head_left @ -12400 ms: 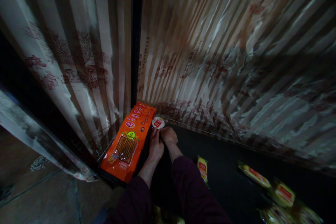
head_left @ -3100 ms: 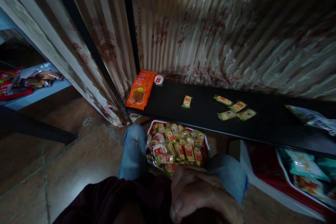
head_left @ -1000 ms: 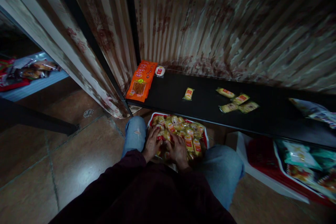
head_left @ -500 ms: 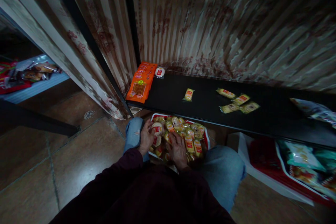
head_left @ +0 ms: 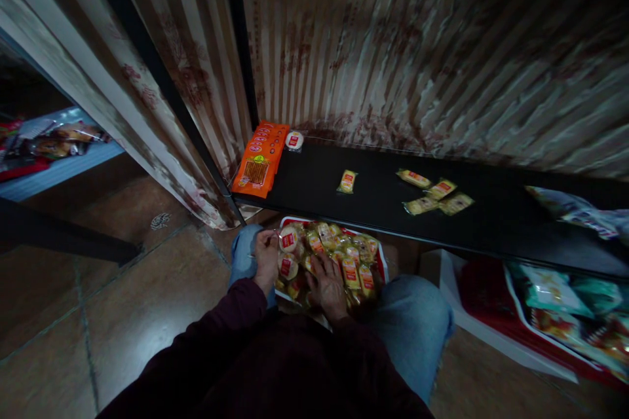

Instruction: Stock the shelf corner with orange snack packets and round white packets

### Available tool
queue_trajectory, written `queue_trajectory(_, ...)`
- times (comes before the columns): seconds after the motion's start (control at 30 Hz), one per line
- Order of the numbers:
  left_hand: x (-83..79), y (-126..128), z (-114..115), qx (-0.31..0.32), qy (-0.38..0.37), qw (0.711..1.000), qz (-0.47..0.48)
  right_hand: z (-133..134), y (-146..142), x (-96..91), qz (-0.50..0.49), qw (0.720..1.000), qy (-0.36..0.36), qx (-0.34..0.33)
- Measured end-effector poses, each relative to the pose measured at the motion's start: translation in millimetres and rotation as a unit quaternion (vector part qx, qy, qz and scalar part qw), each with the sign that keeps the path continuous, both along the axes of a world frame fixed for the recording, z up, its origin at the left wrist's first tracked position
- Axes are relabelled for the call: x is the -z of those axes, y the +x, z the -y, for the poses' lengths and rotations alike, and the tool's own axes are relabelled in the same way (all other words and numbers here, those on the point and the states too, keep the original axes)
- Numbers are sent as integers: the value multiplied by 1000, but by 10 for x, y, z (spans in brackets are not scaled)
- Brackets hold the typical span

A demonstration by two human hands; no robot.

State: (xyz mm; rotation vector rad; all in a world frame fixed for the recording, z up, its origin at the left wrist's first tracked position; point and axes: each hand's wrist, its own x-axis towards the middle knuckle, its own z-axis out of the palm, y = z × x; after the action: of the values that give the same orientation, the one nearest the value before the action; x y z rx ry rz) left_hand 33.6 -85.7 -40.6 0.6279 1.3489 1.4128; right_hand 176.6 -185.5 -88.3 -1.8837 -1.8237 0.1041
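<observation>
A red-rimmed tray (head_left: 381, 259) full of small wrapped snacks rests between my knees. My left hand (head_left: 266, 259) is closed on a round white snack pack with a red label (head_left: 289, 239) at the tray's left edge. A second round pack (head_left: 287, 266) lies just below it. My right hand (head_left: 327, 283) lies spread on the yellow packets in the tray's middle. On the black shelf (head_left: 373, 200) beyond lie a stack of orange packs (head_left: 258, 162), one round pack (head_left: 294, 140) in the corner and loose yellow packets (head_left: 347, 181).
A striped cloth hangs behind the shelf and left of it. More yellow packets (head_left: 431, 196) lie on the shelf to the right. A white box (head_left: 491, 334) with bagged goods sits low at the right. Brown floor tiles (head_left: 122, 301) lie to the left.
My hands came back from the shelf corner to the tray. Over the last second my left hand has lifted a round pack at the tray's left edge; my right hand stays on the packets.
</observation>
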Motion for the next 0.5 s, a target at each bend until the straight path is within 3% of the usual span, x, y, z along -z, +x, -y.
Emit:
queue_trajectory(0.27,8,75,99,-25,-31,999,11,-145,-67,-326,-128,990,25,46)
queue_trajectory(0.43,33,32,73,-44,-31,999,4,-221,-129,-343,-224,972,1,64)
queue_trajectory(0.5,56,2,58,-20,-16,1000,-15,-240,-156,-333,-270,960,-7,68)
